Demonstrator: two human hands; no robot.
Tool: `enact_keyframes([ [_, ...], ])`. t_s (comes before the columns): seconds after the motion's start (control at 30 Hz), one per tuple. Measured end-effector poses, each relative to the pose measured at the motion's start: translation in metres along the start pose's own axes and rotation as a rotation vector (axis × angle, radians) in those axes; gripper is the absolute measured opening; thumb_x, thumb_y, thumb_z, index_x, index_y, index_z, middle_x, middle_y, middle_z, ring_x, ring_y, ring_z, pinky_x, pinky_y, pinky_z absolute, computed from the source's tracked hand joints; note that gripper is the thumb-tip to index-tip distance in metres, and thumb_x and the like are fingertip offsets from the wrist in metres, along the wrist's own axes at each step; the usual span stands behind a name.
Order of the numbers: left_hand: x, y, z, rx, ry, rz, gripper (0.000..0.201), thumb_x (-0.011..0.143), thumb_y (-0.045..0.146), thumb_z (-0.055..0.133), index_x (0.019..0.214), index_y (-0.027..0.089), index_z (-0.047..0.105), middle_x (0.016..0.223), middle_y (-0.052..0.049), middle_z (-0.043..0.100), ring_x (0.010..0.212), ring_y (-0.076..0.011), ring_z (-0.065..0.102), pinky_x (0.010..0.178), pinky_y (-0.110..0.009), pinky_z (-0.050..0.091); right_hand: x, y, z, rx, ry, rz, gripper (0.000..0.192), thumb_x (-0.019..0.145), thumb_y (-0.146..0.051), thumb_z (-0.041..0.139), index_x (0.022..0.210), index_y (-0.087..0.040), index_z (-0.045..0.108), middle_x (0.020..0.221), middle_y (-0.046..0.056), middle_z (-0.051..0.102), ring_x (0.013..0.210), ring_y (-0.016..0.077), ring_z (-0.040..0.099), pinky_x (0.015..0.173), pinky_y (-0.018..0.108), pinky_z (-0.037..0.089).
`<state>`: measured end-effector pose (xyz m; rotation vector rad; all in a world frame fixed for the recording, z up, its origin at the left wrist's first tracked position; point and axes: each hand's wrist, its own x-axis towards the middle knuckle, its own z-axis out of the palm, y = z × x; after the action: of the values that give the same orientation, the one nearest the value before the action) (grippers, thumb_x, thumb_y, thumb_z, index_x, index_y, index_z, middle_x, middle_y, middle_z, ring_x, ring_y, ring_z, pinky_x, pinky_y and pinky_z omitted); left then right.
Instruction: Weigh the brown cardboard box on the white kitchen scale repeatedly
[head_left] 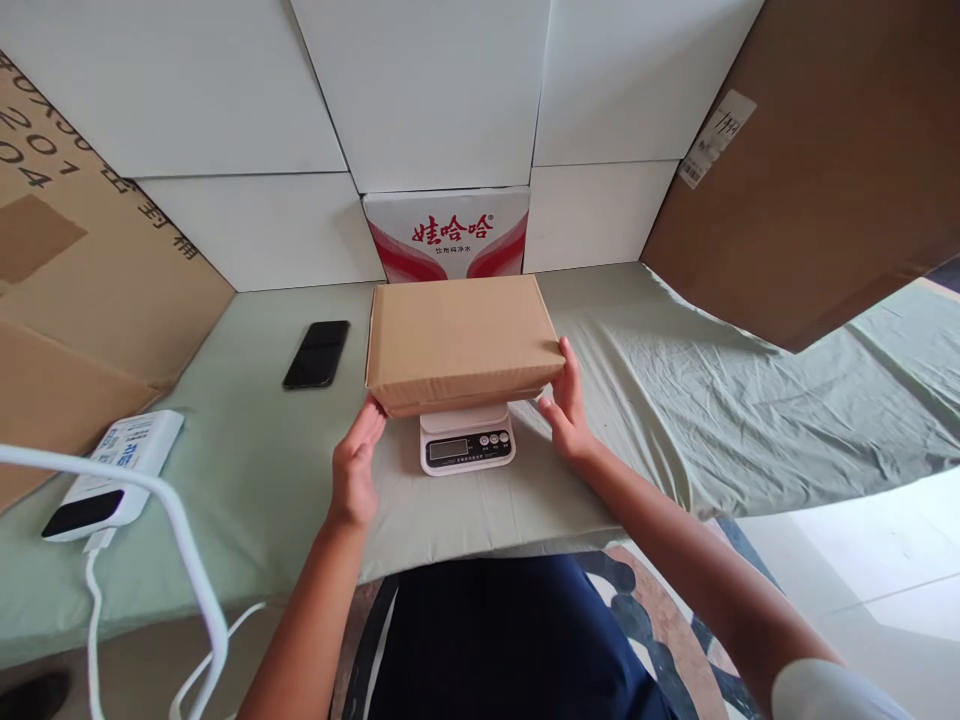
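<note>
A closed brown cardboard box (pixel 459 338) rests on a small white kitchen scale (pixel 466 440) in the middle of the table. My left hand (pixel 355 468) touches the box's near left corner with fingers straight. At the box's near right corner, my right hand (pixel 568 405) presses its fingertips against the side. The scale's dark display and buttons face me below the box; its platform is hidden under the box.
A black phone (pixel 317 353) lies left of the box on the pale green cloth (pixel 255 470). A white power bank (pixel 116 474) with a white cable (pixel 187 560) sits at the left edge. White boxes, a red-printed carton (pixel 448 233) and brown cardboard sheets (pixel 817 170) wall the back and sides.
</note>
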<state>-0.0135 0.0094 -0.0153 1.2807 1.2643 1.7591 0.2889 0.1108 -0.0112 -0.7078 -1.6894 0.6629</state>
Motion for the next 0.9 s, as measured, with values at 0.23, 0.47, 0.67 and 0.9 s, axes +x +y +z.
enact_keyframes([
  [0.23,-0.015,0.006,0.005,-0.181,0.170,-0.070,0.066,0.080,0.065,0.067,0.128,0.021,0.080,0.140,-0.016,0.072,0.141,-0.0399,0.061,0.126,-0.060,0.037,-0.009,-0.017,-0.004,-0.065,-0.045,0.022,0.079,0.102,-0.066,0.046,0.170,-0.037,0.021,0.164,0.010,0.042,0.152,0.0358,0.041,0.119,0.060,0.047],
  [0.47,-0.012,0.011,0.008,-0.207,0.175,-0.060,0.062,0.083,0.065,0.066,0.131,0.027,0.078,0.149,-0.012,0.067,0.146,-0.0364,0.057,0.127,-0.056,0.036,-0.001,-0.026,-0.006,-0.067,0.012,0.033,0.071,0.103,-0.066,0.044,0.167,-0.041,0.029,0.163,0.008,0.041,0.146,0.0336,0.047,0.112,0.056,0.052],
  [0.67,-0.014,0.008,0.008,-0.178,0.143,-0.142,0.069,0.081,0.068,0.067,0.132,0.024,0.078,0.150,-0.014,0.067,0.151,-0.0381,0.051,0.129,-0.057,0.031,-0.003,-0.027,-0.004,0.035,-0.036,0.038,0.067,0.104,-0.062,0.048,0.166,-0.043,0.030,0.169,0.004,0.040,0.153,0.0341,0.045,0.117,0.056,0.050],
  [0.9,0.061,0.018,0.021,-0.227,0.073,-0.069,0.072,0.081,0.070,0.067,0.137,0.026,0.073,0.154,-0.014,0.064,0.151,-0.0345,0.052,0.127,-0.052,0.035,0.063,-0.029,-0.004,0.121,0.028,0.021,0.071,0.101,-0.072,0.047,0.162,-0.037,0.035,0.169,0.006,0.043,0.150,0.0326,0.049,0.121,0.053,0.047],
])
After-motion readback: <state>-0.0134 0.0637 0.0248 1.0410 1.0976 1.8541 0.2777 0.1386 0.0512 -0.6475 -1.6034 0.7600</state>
